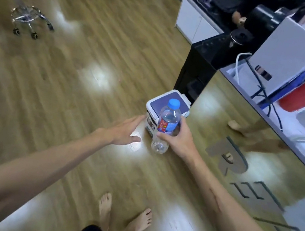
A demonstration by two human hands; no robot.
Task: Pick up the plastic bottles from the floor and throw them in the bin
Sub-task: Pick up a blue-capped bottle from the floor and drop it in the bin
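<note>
My right hand (pixel 179 139) grips a clear plastic bottle (pixel 167 119) with a blue cap and a red and blue label, held upright in the air. Right behind the bottle on the wooden floor stands a small white bin (pixel 162 101) with a dark blue lid, which is down. My left hand (pixel 126 131) is stretched out with fingers apart and holds nothing; its fingertips reach close to the bin's left side.
A black cabinet (pixel 197 70) stands just behind the bin. A mirrored wall and a cluttered counter (pixel 289 110) run along the right. A wheeled stool (pixel 23 11) stands at the far left. My bare feet (pixel 124 215) are on the floor below.
</note>
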